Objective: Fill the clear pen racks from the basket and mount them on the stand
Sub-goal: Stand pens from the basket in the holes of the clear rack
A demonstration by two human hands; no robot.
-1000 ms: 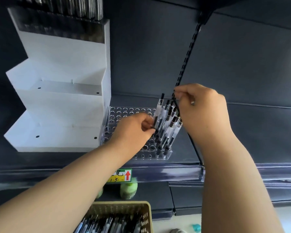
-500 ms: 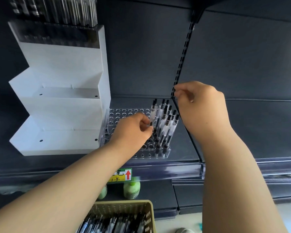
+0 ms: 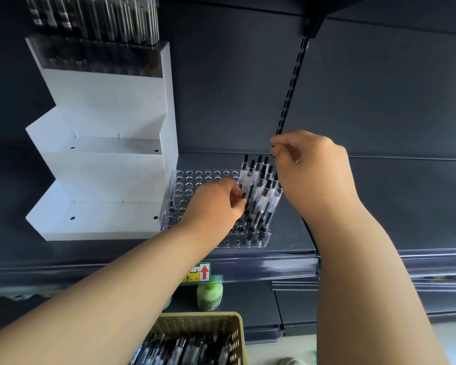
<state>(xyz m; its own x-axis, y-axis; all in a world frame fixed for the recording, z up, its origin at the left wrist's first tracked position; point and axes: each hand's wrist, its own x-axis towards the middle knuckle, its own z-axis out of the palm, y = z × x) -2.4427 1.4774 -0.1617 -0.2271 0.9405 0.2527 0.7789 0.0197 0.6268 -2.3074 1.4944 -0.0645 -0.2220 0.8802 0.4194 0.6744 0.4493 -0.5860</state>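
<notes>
Dark shelf [image 3: 287,233]: on the rack [image 3: 208,177] our left hand [image 3: 216,206] pinches a pen [image 3: 245,175]; right hand [image 3: 316,169] curled just above it (holding anything? cannot tell).

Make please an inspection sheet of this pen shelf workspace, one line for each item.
Surface: dark shelf bears the stand and one rack.
Job's things: white stand with a filled rack on its top step, no racks on the two lower steps; clear rack beside it, pens standing only at its right end; basket below, holding loose pens.
Clutter: price label on the shelf edge, green bottle under it.
Grippers: left hand pinches one pen at the cluster's left edge; right hand hovers above the pens, fingers curled, grasp unclear.
Cables: nothing seen.
Surroundings: dark back panel with a slotted upright.
</notes>
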